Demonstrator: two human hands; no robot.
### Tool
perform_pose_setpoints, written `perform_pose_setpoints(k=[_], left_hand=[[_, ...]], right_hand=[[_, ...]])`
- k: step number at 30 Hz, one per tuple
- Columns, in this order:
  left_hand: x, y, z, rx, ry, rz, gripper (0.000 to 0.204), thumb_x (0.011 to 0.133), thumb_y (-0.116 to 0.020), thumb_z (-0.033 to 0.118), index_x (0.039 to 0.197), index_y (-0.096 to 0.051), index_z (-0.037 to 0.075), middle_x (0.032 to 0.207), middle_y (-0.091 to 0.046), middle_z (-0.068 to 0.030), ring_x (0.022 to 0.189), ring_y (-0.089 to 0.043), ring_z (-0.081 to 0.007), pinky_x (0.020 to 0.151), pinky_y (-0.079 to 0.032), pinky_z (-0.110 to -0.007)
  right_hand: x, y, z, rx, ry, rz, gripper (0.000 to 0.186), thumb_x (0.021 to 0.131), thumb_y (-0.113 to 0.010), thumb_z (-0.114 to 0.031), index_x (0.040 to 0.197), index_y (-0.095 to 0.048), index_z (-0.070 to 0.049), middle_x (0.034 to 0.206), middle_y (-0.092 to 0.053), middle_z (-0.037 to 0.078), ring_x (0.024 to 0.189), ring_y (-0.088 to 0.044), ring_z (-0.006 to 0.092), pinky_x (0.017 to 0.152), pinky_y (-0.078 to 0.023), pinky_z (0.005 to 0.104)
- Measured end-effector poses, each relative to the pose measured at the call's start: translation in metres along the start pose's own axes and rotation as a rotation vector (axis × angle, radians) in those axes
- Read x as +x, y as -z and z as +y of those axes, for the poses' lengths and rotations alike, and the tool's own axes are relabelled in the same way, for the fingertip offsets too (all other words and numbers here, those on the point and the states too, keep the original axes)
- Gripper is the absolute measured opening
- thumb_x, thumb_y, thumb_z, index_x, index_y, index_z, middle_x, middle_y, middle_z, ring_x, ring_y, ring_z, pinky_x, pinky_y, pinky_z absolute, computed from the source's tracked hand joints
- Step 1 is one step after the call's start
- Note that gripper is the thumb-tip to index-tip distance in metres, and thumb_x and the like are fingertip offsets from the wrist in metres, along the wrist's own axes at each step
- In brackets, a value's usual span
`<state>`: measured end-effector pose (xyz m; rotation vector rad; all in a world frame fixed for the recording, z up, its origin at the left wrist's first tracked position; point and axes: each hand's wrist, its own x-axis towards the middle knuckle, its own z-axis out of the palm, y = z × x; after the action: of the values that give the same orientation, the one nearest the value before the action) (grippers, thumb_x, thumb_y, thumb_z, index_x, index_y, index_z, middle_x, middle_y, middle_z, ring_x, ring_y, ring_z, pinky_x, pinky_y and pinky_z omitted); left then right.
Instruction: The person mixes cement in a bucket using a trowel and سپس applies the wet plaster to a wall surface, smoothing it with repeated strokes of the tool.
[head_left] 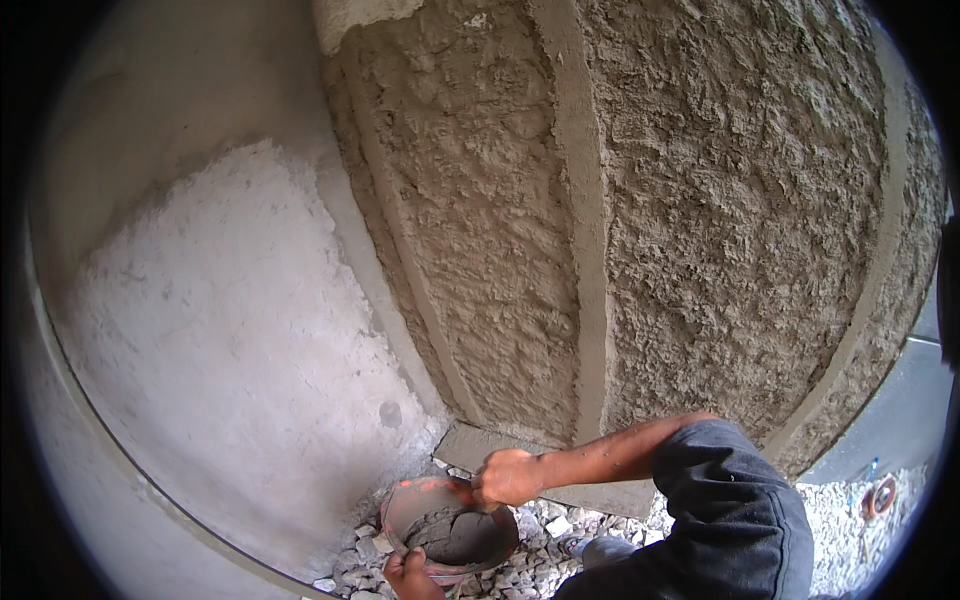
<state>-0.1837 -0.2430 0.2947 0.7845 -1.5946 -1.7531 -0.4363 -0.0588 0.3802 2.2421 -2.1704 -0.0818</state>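
My left hand (410,570) grips the lower-left rim of a round bucket (400,515) with red marks, which holds wet grey mortar (450,540). My right hand (505,478) is closed at the bucket's upper-right rim; what its fingers hold is hidden. My right forearm runs into dark grey clothing (720,500) at the lower right.
A rough mortar-coated wall (730,190) with smooth vertical bands fills the upper right. A pale smooth wall (210,330) meets it at the left. A mortar-smeared board (610,495) lies at the wall's foot on white gravel (560,525). A small orange-brown ring-shaped item (878,497) lies far right.
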Motion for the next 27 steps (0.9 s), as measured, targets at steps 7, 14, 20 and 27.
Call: perform_pose_setpoints(k=[7, 14, 20, 27], left_hand=[[-0.013, 0.037, -0.035, 0.426, -0.408, 0.033, 0.031, 0.103, -0.056, 0.022, 0.109, -0.071, -0.004, 0.1, -0.073, -0.0187, 0.087, -0.067, -0.035, 0.078, -0.054, -0.046], [-0.02, 0.013, 0.034, -0.085, 0.181, 0.346, 0.027, 0.099, -0.065, 0.012, 0.122, -0.069, -0.002, 0.111, -0.071, -0.0138, 0.097, -0.067, -0.0294, 0.084, -0.056, -0.041], [-0.015, 0.0, 0.054, -0.158, 0.14, 0.427, 0.021, 0.1, -0.065, 0.011, 0.116, -0.064, -0.003, 0.098, -0.068, -0.0149, 0.082, -0.065, -0.024, 0.069, -0.056, -0.037], [-0.014, -0.06, 0.074, -0.25, 0.087, 0.497, 0.024, 0.1, -0.065, 0.008, 0.119, -0.063, -0.007, 0.098, -0.068, -0.0144, 0.08, -0.065, -0.0224, 0.067, -0.054, -0.035]], right_hand=[[-0.041, -0.032, -0.013, 0.581, -0.295, 0.208, 0.018, 0.084, -0.076, -0.026, 0.093, -0.067, -0.012, 0.092, -0.073, 0.011, 0.093, -0.071, 0.037, 0.076, -0.055, 0.0508], [-0.034, 0.103, 0.049, 0.316, -0.167, 0.309, 0.019, 0.085, -0.083, -0.026, 0.097, -0.073, -0.016, 0.096, -0.075, 0.004, 0.083, -0.073, 0.0276, 0.068, -0.056, 0.0428], [-0.044, 0.284, 0.152, 0.664, 0.101, 0.511, 0.021, 0.085, -0.086, -0.018, 0.101, -0.077, -0.009, 0.088, -0.076, 0.004, 0.073, -0.069, 0.0155, 0.065, -0.056, 0.0323], [-0.121, 0.445, 0.364, 0.984, -0.218, 0.927, 0.013, 0.092, -0.078, -0.014, 0.098, -0.075, -0.003, 0.081, -0.072, 0.008, 0.065, -0.066, 0.0123, 0.054, -0.054, 0.0228]])
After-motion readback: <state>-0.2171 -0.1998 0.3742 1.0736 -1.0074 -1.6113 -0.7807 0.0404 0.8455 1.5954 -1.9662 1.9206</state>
